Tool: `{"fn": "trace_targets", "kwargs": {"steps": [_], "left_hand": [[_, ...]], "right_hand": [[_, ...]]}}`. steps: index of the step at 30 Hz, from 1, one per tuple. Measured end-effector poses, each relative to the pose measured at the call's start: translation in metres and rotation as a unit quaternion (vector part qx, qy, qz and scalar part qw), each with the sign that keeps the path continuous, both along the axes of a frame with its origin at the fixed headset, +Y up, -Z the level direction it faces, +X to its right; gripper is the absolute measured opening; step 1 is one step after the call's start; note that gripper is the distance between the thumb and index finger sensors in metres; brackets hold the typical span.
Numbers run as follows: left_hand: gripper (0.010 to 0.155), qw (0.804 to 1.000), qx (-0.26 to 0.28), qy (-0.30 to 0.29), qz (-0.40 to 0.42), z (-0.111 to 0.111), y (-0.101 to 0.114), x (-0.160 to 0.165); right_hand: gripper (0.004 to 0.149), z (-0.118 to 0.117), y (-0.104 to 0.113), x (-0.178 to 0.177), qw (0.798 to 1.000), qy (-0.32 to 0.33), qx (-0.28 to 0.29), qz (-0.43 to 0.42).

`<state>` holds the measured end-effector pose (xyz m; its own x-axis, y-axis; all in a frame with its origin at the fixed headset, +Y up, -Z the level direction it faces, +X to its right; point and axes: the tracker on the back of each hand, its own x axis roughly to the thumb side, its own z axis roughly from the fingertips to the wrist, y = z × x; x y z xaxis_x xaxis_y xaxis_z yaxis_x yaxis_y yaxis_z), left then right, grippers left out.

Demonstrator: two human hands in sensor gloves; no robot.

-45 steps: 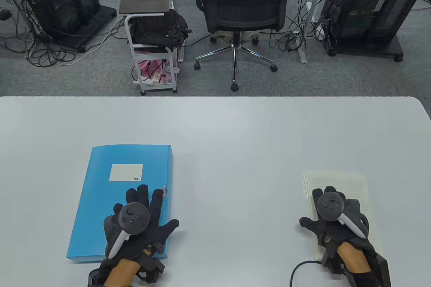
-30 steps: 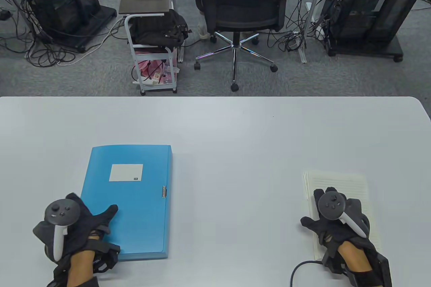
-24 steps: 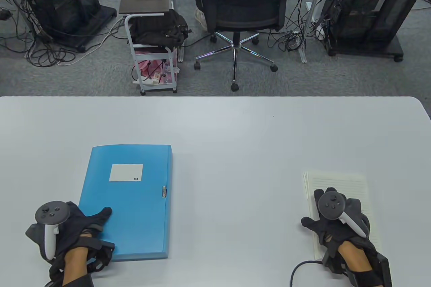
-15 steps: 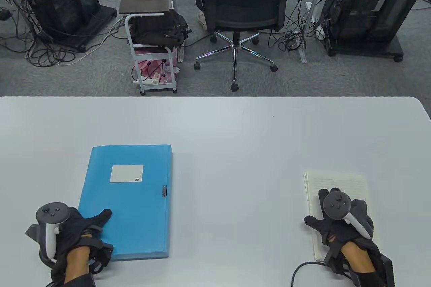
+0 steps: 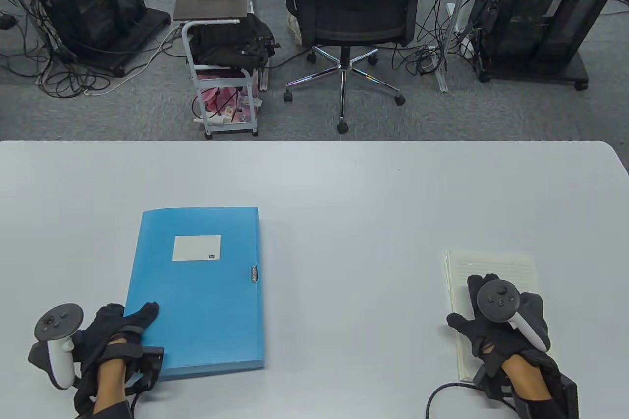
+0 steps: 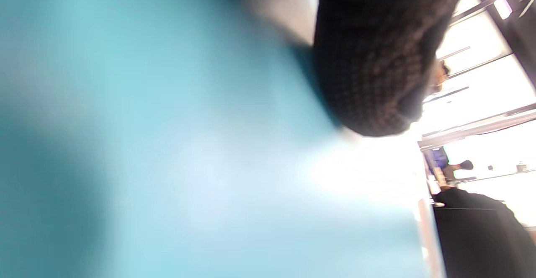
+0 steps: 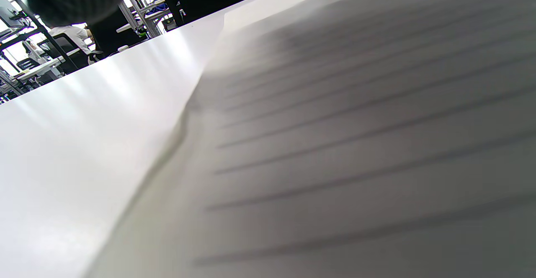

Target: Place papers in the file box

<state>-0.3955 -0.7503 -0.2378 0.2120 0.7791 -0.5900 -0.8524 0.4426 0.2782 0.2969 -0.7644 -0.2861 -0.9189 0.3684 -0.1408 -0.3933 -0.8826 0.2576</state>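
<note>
A closed blue file box (image 5: 196, 301) lies flat on the left of the white table (image 5: 344, 183), with a white label (image 5: 196, 248) on its lid and a clasp (image 5: 254, 274) on its right edge. My left hand (image 5: 128, 319) grips the box at its near left edge, thumb on the lid. In the left wrist view the blue lid (image 6: 167, 144) fills the frame under one gloved finger (image 6: 377, 60). My right hand (image 5: 491, 321) rests flat on a stack of lined papers (image 5: 501, 266) at the right. The sheets (image 7: 356, 144) show close up in the right wrist view.
The right hand's cable (image 5: 442, 392) loops on the table near the front edge. Beyond the far edge stand an office chair (image 5: 351, 11), a small cart (image 5: 223, 45) and equipment racks on the floor.
My left hand left the lid and went to the box's near left edge. The box then slid right and a little away. My right hand shifted slightly right on the papers.
</note>
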Motion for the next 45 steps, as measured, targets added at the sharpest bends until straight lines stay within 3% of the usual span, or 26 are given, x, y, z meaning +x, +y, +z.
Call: {"fn": "trace_targets", "kwargs": {"steps": [3, 7, 10, 13, 20, 23, 25, 29, 31, 34, 37, 40, 42, 45], "left_hand": [[0.088, 0.990, 0.079, -0.027, 0.118, -0.004, 0.006, 0.023], [0.084, 0.968, 0.122, -0.076, 0.207, -0.013, 0.009, 0.081], [0.082, 0.949, 0.118, -0.118, 0.269, -0.020, 0.001, 0.130], [0.078, 0.951, 0.091, -0.136, 0.263, -0.021, -0.013, 0.176], [0.073, 0.962, 0.027, -0.185, 0.202, -0.012, -0.039, 0.215], [0.075, 0.958, 0.030, -0.223, 0.177, -0.008, -0.038, 0.223], [0.083, 0.955, 0.021, -0.278, 0.104, -0.002, -0.028, 0.235], [0.103, 0.924, 0.010, -0.381, 0.007, 0.010, -0.023, 0.255], [0.108, 0.908, 0.040, -0.412, -0.056, 0.014, -0.016, 0.261], [0.110, 0.869, 0.132, -0.466, -0.098, 0.016, -0.008, 0.271], [0.110, 0.836, 0.160, -0.504, -0.145, 0.020, -0.006, 0.281], [0.113, 0.790, 0.153, -0.541, -0.244, 0.020, -0.010, 0.293], [0.113, 0.783, 0.135, -0.548, -0.261, 0.019, -0.015, 0.297], [0.107, 0.788, 0.123, -0.548, -0.252, 0.017, -0.018, 0.298]], "right_hand": [[0.089, -0.001, -0.001, -0.002, 1.000, 0.005, -0.005, 0.000], [0.089, -0.002, -0.002, -0.003, 1.000, 0.009, -0.009, 0.003], [0.089, -0.001, -0.001, -0.002, 1.000, 0.010, -0.009, 0.002], [0.089, 0.000, -0.001, 0.000, 1.000, 0.009, -0.009, -0.001], [0.089, 0.000, -0.001, 0.000, 1.000, 0.011, -0.012, 0.004], [0.089, 0.001, -0.001, -0.003, 1.000, 0.015, -0.014, 0.009], [0.089, 0.001, -0.002, -0.005, 1.000, 0.018, -0.015, 0.013], [0.089, 0.002, -0.002, -0.008, 1.000, 0.022, -0.015, 0.014], [0.088, 0.002, -0.002, -0.009, 1.000, 0.024, -0.014, 0.013], [0.087, 0.002, 0.000, -0.011, 1.000, 0.028, -0.005, 0.007], [0.086, 0.002, 0.001, -0.014, 0.999, 0.033, -0.001, 0.011], [0.086, 0.003, 0.001, -0.017, 0.999, 0.041, 0.000, 0.017], [0.085, 0.004, 0.002, -0.019, 0.999, 0.047, 0.001, 0.015], [0.085, 0.006, 0.002, -0.023, 0.998, 0.054, 0.004, 0.018]]}}
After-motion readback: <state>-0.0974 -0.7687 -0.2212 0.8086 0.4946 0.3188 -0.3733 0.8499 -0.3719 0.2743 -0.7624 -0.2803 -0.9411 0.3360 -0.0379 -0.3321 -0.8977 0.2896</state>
